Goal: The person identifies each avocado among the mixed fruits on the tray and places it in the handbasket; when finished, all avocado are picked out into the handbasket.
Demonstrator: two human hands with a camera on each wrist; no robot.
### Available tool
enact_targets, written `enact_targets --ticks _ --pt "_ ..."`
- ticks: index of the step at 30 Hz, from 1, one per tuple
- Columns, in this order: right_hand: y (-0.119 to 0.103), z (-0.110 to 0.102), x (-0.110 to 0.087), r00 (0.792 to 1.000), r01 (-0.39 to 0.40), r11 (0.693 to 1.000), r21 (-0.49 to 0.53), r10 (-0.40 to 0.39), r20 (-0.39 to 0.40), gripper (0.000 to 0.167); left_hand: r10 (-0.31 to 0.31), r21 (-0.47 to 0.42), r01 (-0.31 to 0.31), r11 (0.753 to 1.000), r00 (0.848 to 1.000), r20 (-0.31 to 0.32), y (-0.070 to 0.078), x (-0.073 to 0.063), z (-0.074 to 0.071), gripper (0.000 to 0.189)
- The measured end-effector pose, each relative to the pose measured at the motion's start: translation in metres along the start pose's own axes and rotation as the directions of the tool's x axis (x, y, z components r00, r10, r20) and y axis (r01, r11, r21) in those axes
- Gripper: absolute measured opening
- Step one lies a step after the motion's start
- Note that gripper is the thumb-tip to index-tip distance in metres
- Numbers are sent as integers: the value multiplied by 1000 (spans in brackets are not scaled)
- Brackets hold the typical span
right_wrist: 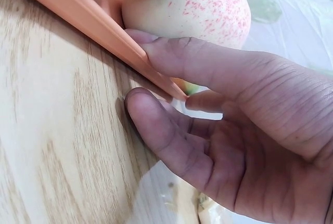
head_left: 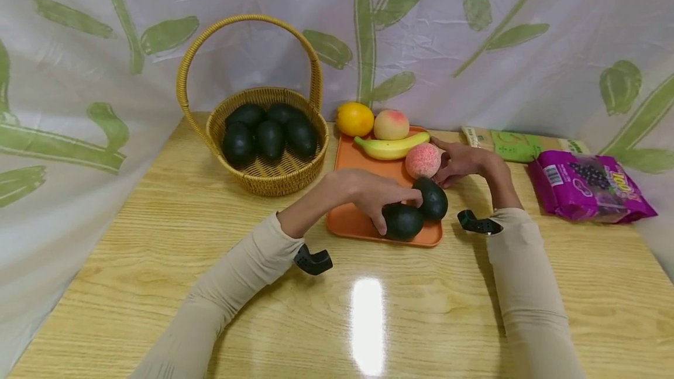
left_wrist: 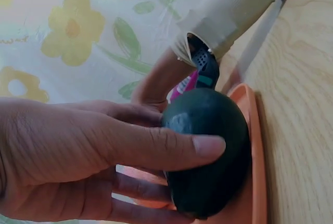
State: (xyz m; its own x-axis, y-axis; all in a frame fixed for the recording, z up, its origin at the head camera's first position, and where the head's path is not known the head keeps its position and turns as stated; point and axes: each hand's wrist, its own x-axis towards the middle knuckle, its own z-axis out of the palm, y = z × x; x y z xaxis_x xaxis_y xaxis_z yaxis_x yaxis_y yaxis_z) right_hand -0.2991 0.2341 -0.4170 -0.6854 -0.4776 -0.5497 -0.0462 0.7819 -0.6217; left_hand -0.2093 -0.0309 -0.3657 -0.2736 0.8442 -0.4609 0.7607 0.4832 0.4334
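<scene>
Two dark green avocados lie at the front of the orange tray (head_left: 347, 215). My left hand (head_left: 371, 192) grips the nearer avocado (head_left: 403, 222), its thumb across the skin in the left wrist view. An index finger reaches onto the other avocado (head_left: 434, 199). At the tray's right edge, my right hand (head_left: 466, 159) holds the rim, thumb on the inner side and curled fingers outside, beside a pink speckled peach (head_left: 423, 160). A banana (head_left: 392, 146), a second peach (head_left: 391, 125) and a yellow-orange fruit (head_left: 355, 119) sit toward the back of the tray.
A wicker basket (head_left: 274, 185) with a tall handle stands left of the tray, with several avocados (head_left: 271, 139) inside. Right of the tray lie a purple package (head_left: 590, 186) and a green-and-brown packet (head_left: 513, 144). A flowered curtain (head_left: 421, 45) hangs behind the table.
</scene>
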Motion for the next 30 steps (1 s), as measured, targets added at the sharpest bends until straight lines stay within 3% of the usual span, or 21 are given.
enact_targets --ticks 4,9,21,30 --pt "-1 0 0 1000 2 1000 2 -2 3 117 -21 29 20 999 999 28 -1 -4 -4 79" --pt "-1 1 0 1000 3 1000 25 -4 11 118 -30 32 29 999 999 18 -2 -13 -9 76" --pt "-1 0 0 1000 2 1000 6 -2 5 117 1 -18 -3 1000 993 -116 -5 -42 -22 71" --pt "0 0 0 1000 11 1000 5 -11 -6 117 -19 13 22 1000 978 -206 -6 -61 -30 41"
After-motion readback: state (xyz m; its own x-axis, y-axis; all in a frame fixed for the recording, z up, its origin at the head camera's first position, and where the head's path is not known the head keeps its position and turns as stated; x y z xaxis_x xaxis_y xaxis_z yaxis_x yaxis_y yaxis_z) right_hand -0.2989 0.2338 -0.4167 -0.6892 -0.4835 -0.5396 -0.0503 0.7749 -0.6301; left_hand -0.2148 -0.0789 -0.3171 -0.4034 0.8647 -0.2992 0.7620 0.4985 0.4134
